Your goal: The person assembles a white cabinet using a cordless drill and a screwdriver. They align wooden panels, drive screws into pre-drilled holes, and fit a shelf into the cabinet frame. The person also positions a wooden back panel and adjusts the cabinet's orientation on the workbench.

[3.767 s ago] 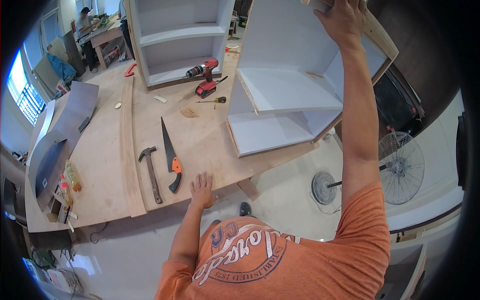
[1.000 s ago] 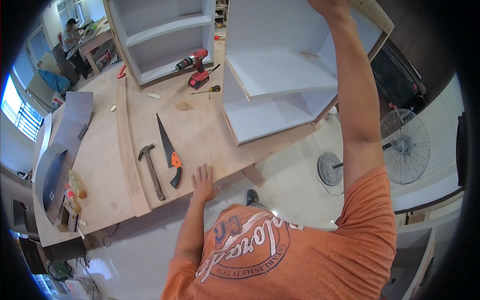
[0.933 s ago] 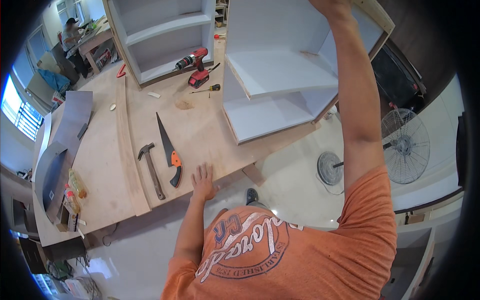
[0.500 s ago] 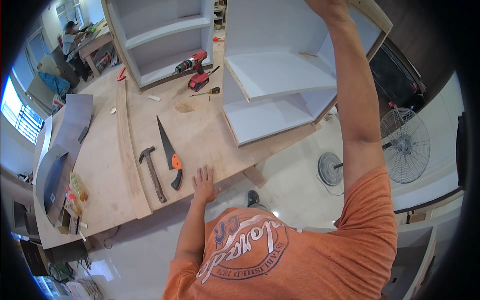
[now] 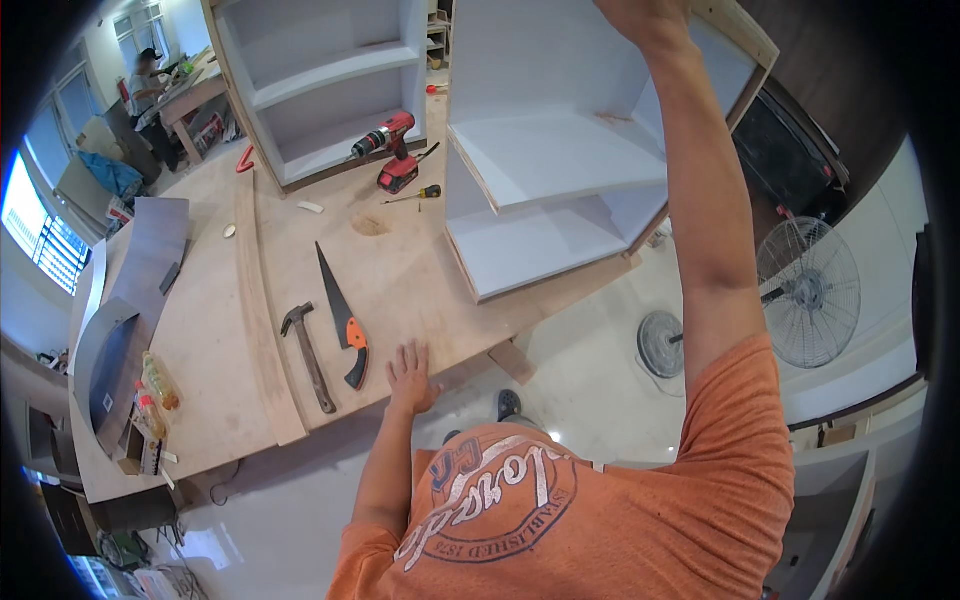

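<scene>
My left hand lies flat with fingers spread on the front edge of the plywood workbench. It rests just right of a handsaw with an orange and black handle, and a hammer lies left of the saw. My right arm reaches up, and my right hand grips the top edge of a white open cabinet standing on the bench. The picture's upper edge cuts off its fingers.
A second white shelved cabinet stands at the back, with a red cordless drill and a screwdriver before it. A long wooden strip, curved grey panel and bottles lie left. A floor fan stands right. Another person works far back.
My head has shifted a little, so the cabinet top and my right hand now sit at the picture's upper edge. My left hand stays on the bench edge.
</scene>
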{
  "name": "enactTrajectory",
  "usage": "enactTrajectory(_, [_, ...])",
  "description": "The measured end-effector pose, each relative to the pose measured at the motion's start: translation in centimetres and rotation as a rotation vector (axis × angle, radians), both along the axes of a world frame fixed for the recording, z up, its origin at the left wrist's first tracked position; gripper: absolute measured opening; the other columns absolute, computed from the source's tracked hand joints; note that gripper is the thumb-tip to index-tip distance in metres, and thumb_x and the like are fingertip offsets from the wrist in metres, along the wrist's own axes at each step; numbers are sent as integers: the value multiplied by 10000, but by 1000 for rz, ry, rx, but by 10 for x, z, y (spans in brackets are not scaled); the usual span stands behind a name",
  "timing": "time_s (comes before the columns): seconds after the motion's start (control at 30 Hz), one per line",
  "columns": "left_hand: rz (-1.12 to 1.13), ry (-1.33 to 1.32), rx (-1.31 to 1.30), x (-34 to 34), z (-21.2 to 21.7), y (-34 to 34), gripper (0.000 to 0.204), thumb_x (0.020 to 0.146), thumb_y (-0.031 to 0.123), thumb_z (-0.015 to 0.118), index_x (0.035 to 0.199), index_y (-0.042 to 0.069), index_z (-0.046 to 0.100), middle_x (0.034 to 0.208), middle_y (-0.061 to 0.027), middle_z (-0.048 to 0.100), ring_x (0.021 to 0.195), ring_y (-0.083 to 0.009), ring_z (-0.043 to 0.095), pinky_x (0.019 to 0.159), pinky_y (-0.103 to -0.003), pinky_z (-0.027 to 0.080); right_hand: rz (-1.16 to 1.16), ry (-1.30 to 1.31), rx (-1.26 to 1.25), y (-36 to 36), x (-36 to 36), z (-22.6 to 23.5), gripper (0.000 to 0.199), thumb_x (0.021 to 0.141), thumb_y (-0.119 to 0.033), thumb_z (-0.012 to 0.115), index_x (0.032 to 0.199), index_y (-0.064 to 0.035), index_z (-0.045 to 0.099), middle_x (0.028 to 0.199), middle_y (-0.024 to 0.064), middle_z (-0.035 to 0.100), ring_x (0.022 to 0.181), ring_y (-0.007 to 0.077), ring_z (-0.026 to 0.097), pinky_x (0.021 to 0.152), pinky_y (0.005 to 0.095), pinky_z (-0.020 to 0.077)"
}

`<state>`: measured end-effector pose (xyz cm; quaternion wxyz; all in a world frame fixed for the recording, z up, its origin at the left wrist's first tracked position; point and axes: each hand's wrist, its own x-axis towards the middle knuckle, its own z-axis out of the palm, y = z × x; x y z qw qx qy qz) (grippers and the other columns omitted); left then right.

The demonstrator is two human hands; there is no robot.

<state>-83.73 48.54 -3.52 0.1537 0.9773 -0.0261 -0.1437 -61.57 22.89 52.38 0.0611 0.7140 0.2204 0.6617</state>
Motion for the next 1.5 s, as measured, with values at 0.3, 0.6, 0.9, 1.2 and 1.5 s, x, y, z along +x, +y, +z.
enactTrajectory(0.3, [-22,-24,-29,0,-5,1,1068,798,410,764,1609,142,123,1668,-189,77,1532,-423,38,1180,-651,106,20,23,-10,-1,-8,3,1132,629,-53,846,1563,-210,227,1284,120,460,1201,358,456,1095,486,377])
enactTrajectory(0.6, [-7,-15,-53,-1,-3,2,1066,790,402,773,1606,143,138,1668,-188,82,1531,-426,47,1178,-655,109,11,11,2,2,-6,2,1134,619,-66,861,1561,-223,250,1288,117,452,1223,356,449,1091,481,392])
enactTrajectory(0.9, [-6,-16,-45,-1,1,1,1060,789,408,773,1603,146,148,1669,-185,78,1532,-425,43,1189,-639,93,23,5,-24,-1,-2,3,1119,635,-93,859,1561,-196,240,1277,115,455,1212,348,446,1100,477,376])
enactTrajectory(1.2, [-15,-23,-41,-1,-5,3,1056,790,418,764,1601,138,150,1664,-192,91,1530,-430,53,1184,-652,98,0,17,-23,1,-7,3,1130,640,-79,858,1564,-190,216,1275,116,449,1206,336,449,1115,476,361])
enactTrajectory(1.5, [4,-4,-33,0,-4,3,1094,770,412,785,1609,156,132,1674,-160,83,1540,-390,36,1191,-637,87,15,10,-20,3,-7,3,1125,635,-77,855,1560,-195,226,1280,122,459,1223,346,449,1116,481,359])
